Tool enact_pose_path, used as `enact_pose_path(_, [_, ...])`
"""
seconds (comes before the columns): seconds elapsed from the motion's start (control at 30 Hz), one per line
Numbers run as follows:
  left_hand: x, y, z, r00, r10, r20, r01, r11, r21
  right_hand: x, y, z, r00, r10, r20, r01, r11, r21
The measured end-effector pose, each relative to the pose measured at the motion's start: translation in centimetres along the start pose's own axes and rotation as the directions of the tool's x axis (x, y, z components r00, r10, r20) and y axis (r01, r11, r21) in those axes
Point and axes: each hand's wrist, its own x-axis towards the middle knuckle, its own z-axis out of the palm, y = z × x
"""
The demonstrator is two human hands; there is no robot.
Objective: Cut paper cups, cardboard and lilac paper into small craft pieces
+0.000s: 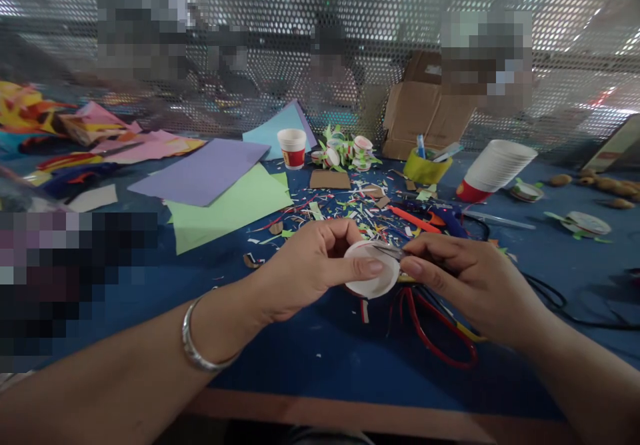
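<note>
My left hand [313, 265] is closed on a small white paper cup [373, 278], thumb pressed on its round base, which faces me. Red strips hang down from the cup onto the blue table [310, 352]. My right hand [470, 278] is closed on a thin metal tool [387, 250] whose tip rests on the cup's base; whether it is scissors or tweezers is unclear. A silver bangle [197, 345] circles my left wrist.
Purple [200, 172] and green paper sheets [230, 208] lie at left. Paper scraps litter the centre. A red-and-white cup [292, 147], finished cup flowers [345, 152], a stack of cups [493, 168], a cardboard box [425, 108] and a mesh screen stand behind. Black cables trail right.
</note>
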Motion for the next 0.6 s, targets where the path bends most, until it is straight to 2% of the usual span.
enact_pose_path(0.43, [-0.13, 0.34, 0.72, 0.998, -0.058, -0.038, 0.054, 0.994, -0.093, -0.01, -0.26, -0.04, 1.0, -0.003, -0.027, 0.003, 1.0, -0.018])
enact_pose_path(0.6, [-0.06, 0.37, 0.66, 0.997, -0.071, -0.01, 0.069, 0.991, -0.115, -0.08, -0.1, 0.02, 0.999, -0.006, -0.04, 0.004, 0.999, -0.037])
